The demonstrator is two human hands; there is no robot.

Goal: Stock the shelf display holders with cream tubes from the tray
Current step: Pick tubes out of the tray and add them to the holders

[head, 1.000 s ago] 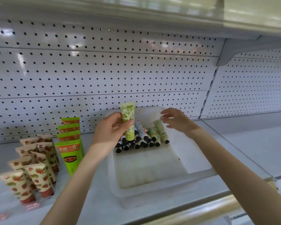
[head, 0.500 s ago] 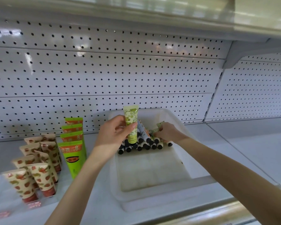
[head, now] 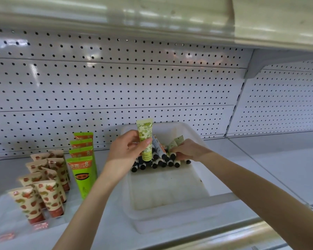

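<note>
White pegboard backs the shelf in front of you, w/ another shelf's underside overhead. On the shelf sits a white plastic tray, long axis running 6 to 12 o'clock.

At the tray's 12 o'clock end lies a pile of cream tubes, black caps pointing toward you at 6. The near half of the tray floor is bare.

Your left hand is over the tray's 10 o'clock corner, thumb and fingers wrapped round a light-green patterned tube. That tube is upright, crimped end at 12, cap end down just above the pile.

Your right hand is at approx 1 o'clock of the tray, down on the pile, fingers curled onto a pale-green tube whose crimped end sticks out past your knuckles toward 11.

At 9 o'clock from the tray, a row of bright green-and-orange tubes stands cap-down, front to back. Further out at 8 o'clock, cream tubes w/ a red fruit print stand cap-down in two rows.
</note>
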